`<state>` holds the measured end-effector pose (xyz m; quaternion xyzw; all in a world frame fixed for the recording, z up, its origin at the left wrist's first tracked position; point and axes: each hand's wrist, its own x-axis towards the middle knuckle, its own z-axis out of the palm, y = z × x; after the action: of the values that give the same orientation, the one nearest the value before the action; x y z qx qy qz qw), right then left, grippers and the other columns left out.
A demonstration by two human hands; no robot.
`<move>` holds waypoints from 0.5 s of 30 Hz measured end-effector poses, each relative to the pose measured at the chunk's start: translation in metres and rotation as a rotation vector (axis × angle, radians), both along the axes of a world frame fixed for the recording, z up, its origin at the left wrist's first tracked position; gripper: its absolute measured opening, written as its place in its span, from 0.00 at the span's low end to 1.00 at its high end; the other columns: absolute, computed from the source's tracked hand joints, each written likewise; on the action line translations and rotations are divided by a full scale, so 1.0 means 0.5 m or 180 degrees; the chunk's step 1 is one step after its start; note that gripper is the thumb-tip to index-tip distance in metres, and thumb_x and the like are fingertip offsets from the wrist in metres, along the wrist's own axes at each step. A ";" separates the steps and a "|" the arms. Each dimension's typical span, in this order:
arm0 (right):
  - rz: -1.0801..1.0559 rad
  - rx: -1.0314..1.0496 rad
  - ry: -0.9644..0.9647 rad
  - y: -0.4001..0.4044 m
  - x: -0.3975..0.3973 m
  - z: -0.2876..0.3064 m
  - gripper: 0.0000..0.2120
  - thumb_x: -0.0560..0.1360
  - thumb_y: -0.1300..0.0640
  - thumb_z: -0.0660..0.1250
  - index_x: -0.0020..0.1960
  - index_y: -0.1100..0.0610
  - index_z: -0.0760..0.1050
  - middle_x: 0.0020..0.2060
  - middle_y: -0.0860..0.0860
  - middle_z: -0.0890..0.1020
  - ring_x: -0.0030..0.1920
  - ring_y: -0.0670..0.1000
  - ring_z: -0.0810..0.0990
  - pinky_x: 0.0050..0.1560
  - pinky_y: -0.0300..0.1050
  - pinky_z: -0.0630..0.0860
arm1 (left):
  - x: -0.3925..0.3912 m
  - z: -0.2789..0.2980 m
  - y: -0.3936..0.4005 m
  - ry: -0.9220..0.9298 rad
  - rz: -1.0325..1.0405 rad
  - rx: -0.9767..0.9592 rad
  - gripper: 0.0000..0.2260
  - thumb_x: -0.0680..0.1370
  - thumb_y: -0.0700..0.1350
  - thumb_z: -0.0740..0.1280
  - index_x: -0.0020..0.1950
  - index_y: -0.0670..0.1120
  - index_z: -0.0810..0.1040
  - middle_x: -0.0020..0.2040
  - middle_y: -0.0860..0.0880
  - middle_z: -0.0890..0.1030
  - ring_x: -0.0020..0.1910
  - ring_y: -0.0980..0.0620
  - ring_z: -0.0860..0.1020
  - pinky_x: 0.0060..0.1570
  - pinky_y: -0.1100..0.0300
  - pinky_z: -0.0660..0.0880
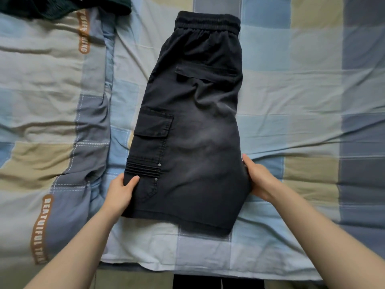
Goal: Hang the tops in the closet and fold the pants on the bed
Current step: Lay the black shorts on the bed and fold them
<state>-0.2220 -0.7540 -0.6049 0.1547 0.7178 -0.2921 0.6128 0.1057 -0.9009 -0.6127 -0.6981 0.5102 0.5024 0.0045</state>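
A pair of dark grey cargo shorts [193, 126] lies flat on the bed, folded in half lengthwise, with the elastic waistband at the far end and the hem near me. My left hand [121, 192] grips the left edge near the hem, thumb on top beside the ribbed patch and the cargo pocket. My right hand [257, 178] holds the right edge at about the same height, its fingers tucked under the fabric.
The bed [302, 97] is covered with a checked sheet in blue, beige and grey. A quilt [52, 113] in the same pattern, with orange lettering, lies bunched on the left. A dark green garment [62, 6] sits at the far left corner. The bed's near edge runs along the bottom.
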 end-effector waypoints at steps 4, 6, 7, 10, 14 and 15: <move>-0.0850 -0.0403 -0.1189 -0.026 0.002 0.039 0.14 0.76 0.49 0.66 0.45 0.58 0.85 0.46 0.55 0.86 0.47 0.54 0.85 0.49 0.52 0.78 | 0.008 0.002 0.021 -0.0036 0.0041 -0.0174 0.05 0.80 0.41 0.66 0.50 0.42 0.80 0.47 0.47 0.82 0.45 0.52 0.77 0.40 0.65 0.71; -0.1650 -0.0822 -0.0989 -0.029 0.002 0.047 0.14 0.79 0.53 0.62 0.46 0.58 0.84 0.44 0.57 0.86 0.43 0.55 0.85 0.52 0.53 0.75 | 0.016 0.005 0.023 0.0201 0.0224 0.0102 0.05 0.80 0.41 0.66 0.52 0.43 0.80 0.49 0.47 0.83 0.48 0.50 0.79 0.47 0.58 0.74; -0.2118 -0.1068 -0.0824 -0.020 -0.003 0.053 0.14 0.80 0.54 0.60 0.50 0.58 0.82 0.47 0.57 0.85 0.46 0.55 0.84 0.55 0.52 0.74 | 0.019 0.010 0.029 0.0407 0.0294 0.0374 0.06 0.80 0.41 0.66 0.53 0.42 0.81 0.50 0.46 0.84 0.49 0.49 0.81 0.51 0.55 0.75; -0.2887 -0.1479 -0.0122 0.044 -0.032 0.059 0.14 0.80 0.57 0.61 0.64 0.54 0.73 0.59 0.57 0.80 0.57 0.55 0.80 0.61 0.52 0.75 | 0.028 0.025 0.056 0.0977 0.0410 0.1292 0.10 0.78 0.44 0.66 0.56 0.40 0.81 0.53 0.41 0.84 0.52 0.43 0.83 0.51 0.53 0.79; -0.2126 -0.0961 0.0282 0.136 -0.040 0.044 0.17 0.78 0.57 0.63 0.64 0.43 0.69 0.44 0.50 0.79 0.41 0.49 0.78 0.45 0.44 0.73 | 0.042 0.029 0.118 0.0705 0.0391 0.1356 0.10 0.79 0.43 0.67 0.55 0.39 0.82 0.52 0.42 0.85 0.52 0.44 0.83 0.48 0.55 0.79; -0.1695 -0.0782 0.0268 0.151 -0.035 0.040 0.12 0.78 0.53 0.64 0.60 0.44 0.71 0.42 0.49 0.78 0.38 0.48 0.77 0.42 0.42 0.71 | 0.048 0.024 0.131 0.0554 0.0506 0.1210 0.09 0.79 0.42 0.67 0.56 0.39 0.81 0.52 0.41 0.85 0.52 0.43 0.83 0.50 0.52 0.78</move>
<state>-0.2397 -0.6786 -0.5848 0.2500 0.6360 -0.5334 0.4985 0.1296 -0.8355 -0.6008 -0.6767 0.3482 0.6466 0.0523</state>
